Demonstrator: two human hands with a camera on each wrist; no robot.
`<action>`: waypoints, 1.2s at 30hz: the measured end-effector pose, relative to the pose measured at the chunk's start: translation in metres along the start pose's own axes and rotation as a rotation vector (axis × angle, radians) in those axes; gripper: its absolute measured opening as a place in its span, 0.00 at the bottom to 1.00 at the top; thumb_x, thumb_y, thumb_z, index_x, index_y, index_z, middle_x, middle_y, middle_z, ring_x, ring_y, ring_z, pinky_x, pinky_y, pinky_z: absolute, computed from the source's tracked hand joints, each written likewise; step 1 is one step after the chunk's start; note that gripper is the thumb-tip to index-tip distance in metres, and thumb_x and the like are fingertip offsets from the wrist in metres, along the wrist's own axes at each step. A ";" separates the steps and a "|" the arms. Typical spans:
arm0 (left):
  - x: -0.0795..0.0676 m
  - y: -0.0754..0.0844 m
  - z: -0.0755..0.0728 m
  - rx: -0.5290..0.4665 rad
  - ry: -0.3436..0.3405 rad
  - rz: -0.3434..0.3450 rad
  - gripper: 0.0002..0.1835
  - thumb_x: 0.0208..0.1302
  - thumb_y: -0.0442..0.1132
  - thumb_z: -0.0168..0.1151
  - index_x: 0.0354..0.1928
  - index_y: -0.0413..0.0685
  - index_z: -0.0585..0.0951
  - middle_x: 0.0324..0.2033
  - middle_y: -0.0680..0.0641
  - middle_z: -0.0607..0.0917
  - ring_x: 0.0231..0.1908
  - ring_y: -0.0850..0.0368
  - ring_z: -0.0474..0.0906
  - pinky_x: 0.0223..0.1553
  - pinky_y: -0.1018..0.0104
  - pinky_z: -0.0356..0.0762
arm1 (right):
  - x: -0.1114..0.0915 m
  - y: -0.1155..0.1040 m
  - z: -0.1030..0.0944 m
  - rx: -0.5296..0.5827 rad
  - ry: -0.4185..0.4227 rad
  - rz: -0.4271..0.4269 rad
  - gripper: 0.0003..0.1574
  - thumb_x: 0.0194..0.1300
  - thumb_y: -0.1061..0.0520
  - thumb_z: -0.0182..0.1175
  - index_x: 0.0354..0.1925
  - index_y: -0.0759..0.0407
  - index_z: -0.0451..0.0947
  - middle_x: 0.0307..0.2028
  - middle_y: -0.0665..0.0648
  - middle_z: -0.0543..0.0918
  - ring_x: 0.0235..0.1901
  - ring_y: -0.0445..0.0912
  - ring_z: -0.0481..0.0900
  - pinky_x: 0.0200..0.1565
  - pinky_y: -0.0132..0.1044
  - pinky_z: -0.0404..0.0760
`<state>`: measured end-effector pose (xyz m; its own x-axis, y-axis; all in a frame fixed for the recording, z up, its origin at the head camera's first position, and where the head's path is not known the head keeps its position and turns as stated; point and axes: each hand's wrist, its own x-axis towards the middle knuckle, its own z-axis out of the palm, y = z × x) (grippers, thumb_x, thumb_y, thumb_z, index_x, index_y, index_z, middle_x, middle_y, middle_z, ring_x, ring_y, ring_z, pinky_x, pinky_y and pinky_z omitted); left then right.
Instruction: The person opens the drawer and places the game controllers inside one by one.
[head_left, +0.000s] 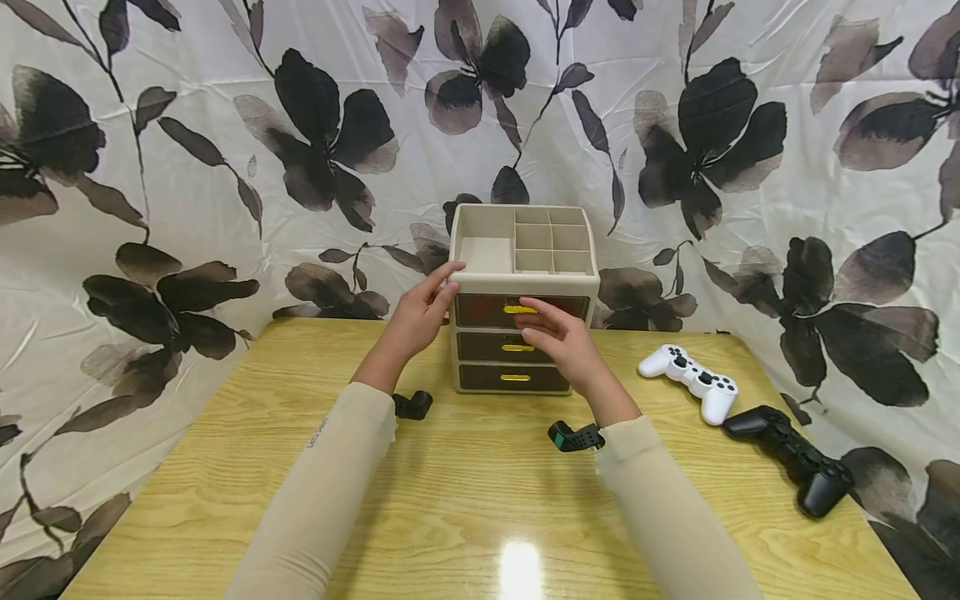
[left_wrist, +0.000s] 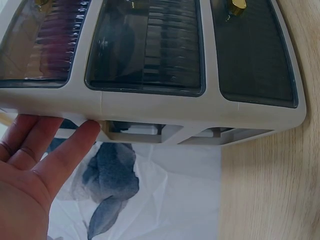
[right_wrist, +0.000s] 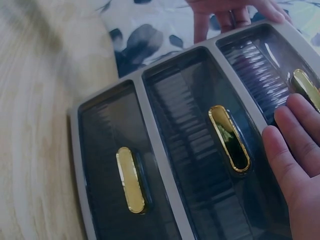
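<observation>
Wooden tabletop; cream drawer unit against uncurled left fingers, top handle by relaxed right fingers.

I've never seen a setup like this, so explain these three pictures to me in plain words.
There is no machine here: a person works with two bare hands. The wide picture comes from a camera worn on the head; the other two come from wrist cameras, each looking at that hand's work. On the table stands a three-drawer chest, with a white controller and a black controller off to the right. The left hand touches the chest's left side. The right hand is at the top handle. Neither hand carries anything.
</observation>
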<state>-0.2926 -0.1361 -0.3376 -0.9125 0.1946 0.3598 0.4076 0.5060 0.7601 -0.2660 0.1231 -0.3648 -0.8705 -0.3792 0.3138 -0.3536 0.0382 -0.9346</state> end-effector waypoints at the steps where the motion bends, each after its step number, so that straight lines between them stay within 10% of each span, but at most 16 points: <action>1: 0.000 0.000 0.000 0.001 0.001 -0.001 0.24 0.73 0.60 0.42 0.69 0.74 0.66 0.34 0.44 0.75 0.36 0.51 0.72 0.41 0.53 0.83 | 0.000 -0.001 0.000 0.003 0.000 0.008 0.32 0.69 0.56 0.58 0.69 0.56 0.65 0.61 0.67 0.75 0.61 0.57 0.74 0.59 0.42 0.75; 11: -0.001 -0.003 -0.001 0.047 -0.013 0.025 0.28 0.69 0.55 0.57 0.70 0.74 0.64 0.36 0.44 0.80 0.32 0.51 0.76 0.34 0.59 0.76 | 0.001 -0.002 0.001 -0.004 -0.008 0.030 0.32 0.70 0.61 0.57 0.70 0.58 0.64 0.62 0.68 0.74 0.63 0.59 0.73 0.60 0.42 0.74; 36: 0.000 -0.004 -0.001 0.067 -0.026 0.047 0.28 0.69 0.54 0.55 0.69 0.76 0.62 0.37 0.44 0.81 0.35 0.50 0.78 0.36 0.59 0.76 | -0.018 0.015 -0.010 -0.076 -0.150 0.088 0.26 0.71 0.55 0.57 0.64 0.61 0.72 0.54 0.69 0.80 0.52 0.57 0.82 0.55 0.44 0.79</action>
<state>-0.2941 -0.1393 -0.3402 -0.8934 0.2407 0.3794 0.4476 0.5506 0.7046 -0.2587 0.1397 -0.3831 -0.8404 -0.5047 0.1977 -0.3081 0.1448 -0.9403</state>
